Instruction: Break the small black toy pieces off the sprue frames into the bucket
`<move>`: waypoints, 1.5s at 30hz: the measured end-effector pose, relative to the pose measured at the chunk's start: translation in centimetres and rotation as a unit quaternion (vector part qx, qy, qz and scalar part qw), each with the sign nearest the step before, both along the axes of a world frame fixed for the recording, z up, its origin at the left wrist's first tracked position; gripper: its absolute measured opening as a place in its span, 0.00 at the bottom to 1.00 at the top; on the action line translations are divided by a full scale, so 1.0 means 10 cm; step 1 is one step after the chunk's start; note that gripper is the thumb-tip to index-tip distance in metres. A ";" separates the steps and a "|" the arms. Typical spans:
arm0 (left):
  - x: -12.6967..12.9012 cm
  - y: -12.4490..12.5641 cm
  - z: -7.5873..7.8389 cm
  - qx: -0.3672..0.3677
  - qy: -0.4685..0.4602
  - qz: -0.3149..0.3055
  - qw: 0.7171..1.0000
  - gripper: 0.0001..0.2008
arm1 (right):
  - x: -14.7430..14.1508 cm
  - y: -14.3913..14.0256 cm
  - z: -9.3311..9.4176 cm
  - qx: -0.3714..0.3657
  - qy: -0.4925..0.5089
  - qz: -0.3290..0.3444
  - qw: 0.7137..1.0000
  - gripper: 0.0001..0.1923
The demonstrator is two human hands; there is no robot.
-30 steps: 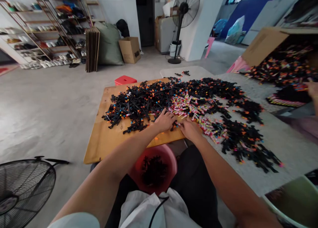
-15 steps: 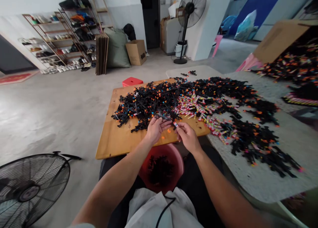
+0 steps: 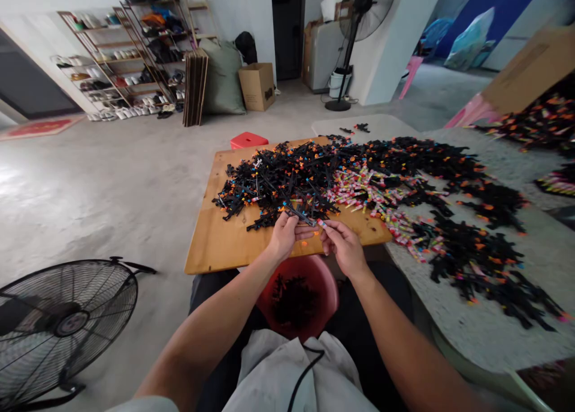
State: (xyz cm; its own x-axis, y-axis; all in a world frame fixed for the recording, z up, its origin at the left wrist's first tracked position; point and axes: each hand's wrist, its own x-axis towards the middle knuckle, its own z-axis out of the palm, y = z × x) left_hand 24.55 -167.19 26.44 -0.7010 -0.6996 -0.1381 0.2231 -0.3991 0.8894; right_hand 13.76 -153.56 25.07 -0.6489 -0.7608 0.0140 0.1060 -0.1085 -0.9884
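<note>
Over the near edge of a wooden board, my left hand is closed on a black toy gun. Between the fingertips of my right hand is a small tube with a red and white label. The tube's tip is close to the end of the toy gun; whether they touch I cannot tell. Behind both hands spreads a heap of black toy guns with orange and blue bits. Beside it lies a pile of pink and white labelled tubes.
A red bucket with dark pieces stands between my knees. To the right, a grey table bears more toy guns. A floor fan is at lower left, a red stool behind the board.
The view has swung slightly, so the scene sits farther right in the picture. The labelled tube in my right hand has come nearer the end of the toy gun.
</note>
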 end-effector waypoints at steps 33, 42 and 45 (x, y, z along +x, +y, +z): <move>0.50 0.16 -0.27 -0.217 -0.066 -0.208 0.951 0.27 | 0.08 0.49 -0.32 0.052 -0.132 0.192 0.971 0.18; 0.94 -0.69 0.23 -0.410 -0.284 -0.378 0.780 0.17 | -0.10 0.68 -0.42 0.286 0.067 0.400 0.868 0.19; 0.54 -0.51 0.18 -0.585 -0.239 -0.217 0.744 0.15 | -0.38 0.57 -0.23 0.287 0.189 0.304 0.889 0.14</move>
